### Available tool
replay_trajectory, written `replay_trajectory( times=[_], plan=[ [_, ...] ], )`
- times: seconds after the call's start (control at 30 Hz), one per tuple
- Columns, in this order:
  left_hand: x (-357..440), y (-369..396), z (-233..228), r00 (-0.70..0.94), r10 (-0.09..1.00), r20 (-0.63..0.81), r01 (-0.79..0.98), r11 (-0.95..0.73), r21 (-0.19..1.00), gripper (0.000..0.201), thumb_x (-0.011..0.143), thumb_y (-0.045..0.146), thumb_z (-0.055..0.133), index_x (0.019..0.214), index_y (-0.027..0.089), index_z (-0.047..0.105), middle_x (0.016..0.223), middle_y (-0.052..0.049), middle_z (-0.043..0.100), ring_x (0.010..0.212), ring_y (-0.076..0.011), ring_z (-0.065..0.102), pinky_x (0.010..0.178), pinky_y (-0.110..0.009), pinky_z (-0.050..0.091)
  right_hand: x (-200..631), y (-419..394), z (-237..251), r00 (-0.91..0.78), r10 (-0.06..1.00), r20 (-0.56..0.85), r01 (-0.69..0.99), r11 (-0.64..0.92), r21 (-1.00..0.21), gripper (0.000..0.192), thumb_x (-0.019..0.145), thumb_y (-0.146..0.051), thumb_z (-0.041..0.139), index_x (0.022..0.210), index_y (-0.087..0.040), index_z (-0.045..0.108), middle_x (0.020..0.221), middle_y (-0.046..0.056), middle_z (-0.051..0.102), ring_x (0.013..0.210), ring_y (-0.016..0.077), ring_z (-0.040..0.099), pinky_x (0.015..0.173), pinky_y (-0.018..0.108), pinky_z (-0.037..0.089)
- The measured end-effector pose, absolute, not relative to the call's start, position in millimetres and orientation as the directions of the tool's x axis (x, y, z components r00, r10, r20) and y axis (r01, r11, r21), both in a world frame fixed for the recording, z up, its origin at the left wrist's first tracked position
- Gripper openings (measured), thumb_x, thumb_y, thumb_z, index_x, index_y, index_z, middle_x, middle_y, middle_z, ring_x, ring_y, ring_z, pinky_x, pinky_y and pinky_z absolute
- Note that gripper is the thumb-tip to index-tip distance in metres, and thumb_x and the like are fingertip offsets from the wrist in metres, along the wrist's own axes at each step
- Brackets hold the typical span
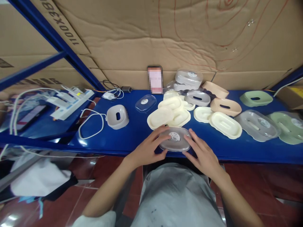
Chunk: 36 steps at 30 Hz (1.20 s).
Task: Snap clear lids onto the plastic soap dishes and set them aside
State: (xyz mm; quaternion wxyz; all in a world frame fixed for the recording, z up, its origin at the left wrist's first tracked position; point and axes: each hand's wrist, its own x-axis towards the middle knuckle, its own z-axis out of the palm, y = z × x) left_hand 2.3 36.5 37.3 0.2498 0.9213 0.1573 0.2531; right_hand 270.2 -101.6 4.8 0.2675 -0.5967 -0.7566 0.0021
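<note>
Cardboard (130,41) fills the top; a blue post (47,31) slants upper left; a blue desk (115,140) spans mid-frame above red-tiled floor (251,186).

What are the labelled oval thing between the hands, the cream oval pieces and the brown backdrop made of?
Labelled oval thing: probably glossy plastic, given its shiny rim. Cream oval pieces: perhaps moulded plastic, satiny, rounded edges. Brown backdrop: likely matte cardboard, with creases and printed lettering.

Lt grey top (176,195) has dk specks (154,210) & short L sleeve (97,220).
</note>
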Motion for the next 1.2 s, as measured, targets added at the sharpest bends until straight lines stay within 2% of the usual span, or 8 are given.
replay_trajectory(
  times=[0.23, 0.47, 0.57, 0.73, 1.1, 1.2],
  plan=[
    [3.4, 32.7, 30.5, 0.787, 0.49, 0.375, 0.205, -0.78, 0.591, 0.063, 0.101, 0.023, 0.069, 0.159, 0.035, 0.046, 0.169, -0.013, 0.043, 0.162, -0.0338, 0.041, 0.131, -0.058, 0.042, 272.2, -101.4, 7.5, -0.105, 0.928, 0.358, 0.89, 0.249, -0.383, 0.08, 0.108, -0.041, 0.062, 0.175, -0.039, 0.018, 0.179, 0.008, 0.033, 0.15, 0.034, 0.057, 0.113, 0.054, 0.06],
    [-0.7, 30.5, 22.2, 0.775, 0.477, 0.414, 0.205, -0.81, 0.549, 0.069, 0.102, 0.033, 0.075, 0.163, 0.04, 0.043, 0.171, -0.013, 0.043, 0.162, -0.034, 0.043, 0.127, -0.06, 0.047, 273.2, -101.9, 6.9, -0.16, 0.89, 0.426, 0.893, 0.315, -0.322, 0.079, 0.108, -0.034, 0.063, 0.175, -0.041, 0.021, 0.178, 0.008, 0.035, 0.149, 0.0325, 0.058, 0.117, 0.052, 0.058],
    [-5.0, 27.9, 20.9, 0.794, 0.487, 0.364, 0.254, -0.809, 0.53, 0.071, 0.102, 0.036, 0.075, 0.164, 0.041, 0.042, 0.177, -0.011, 0.036, 0.164, -0.0349, 0.039, 0.128, -0.06, 0.046, 273.1, -102.6, 6.1, -0.169, 0.883, 0.439, 0.893, 0.326, -0.311, 0.08, 0.107, -0.034, 0.064, 0.174, -0.042, 0.022, 0.177, 0.007, 0.037, 0.146, 0.0315, 0.061, 0.116, 0.05, 0.059],
    [-8.5, 23.8, 16.6, 0.782, 0.534, 0.32, 0.319, -0.785, 0.531, 0.068, 0.101, 0.04, 0.075, 0.163, 0.041, 0.045, 0.182, -0.009, 0.025, 0.163, -0.0349, 0.041, 0.123, -0.055, 0.053, 273.7, -103.1, 4.4, -0.183, 0.869, 0.46, 0.889, 0.346, -0.3, 0.079, 0.107, -0.032, 0.066, 0.174, -0.041, 0.024, 0.177, 0.008, 0.038, 0.147, 0.0309, 0.061, 0.114, 0.049, 0.061],
    [-11.0, 18.8, 11.7, 0.763, 0.551, 0.337, 0.319, -0.776, 0.544, 0.066, 0.1, 0.041, 0.077, 0.16, 0.039, 0.05, 0.18, -0.011, 0.031, 0.162, -0.0361, 0.041, 0.126, -0.059, 0.049, 273.8, -104.4, -0.2, -0.223, 0.829, 0.513, 0.88, 0.397, -0.259, 0.082, 0.104, -0.027, 0.069, 0.173, -0.039, 0.027, 0.173, 0.009, 0.044, 0.145, 0.0313, 0.062, 0.115, 0.047, 0.062],
    [-12.2, 18.0, 10.5, 0.756, 0.569, 0.323, 0.325, -0.755, 0.57, 0.069, 0.097, 0.041, 0.08, 0.16, 0.041, 0.051, 0.184, -0.009, 0.02, 0.163, -0.0374, 0.04, 0.126, -0.059, 0.048, 273.4, -104.9, -1.3, -0.224, 0.822, 0.523, 0.877, 0.405, -0.26, 0.081, 0.104, -0.026, 0.07, 0.173, -0.039, 0.03, 0.173, 0.008, 0.043, 0.145, 0.0314, 0.063, 0.116, 0.047, 0.061]
  ],
)
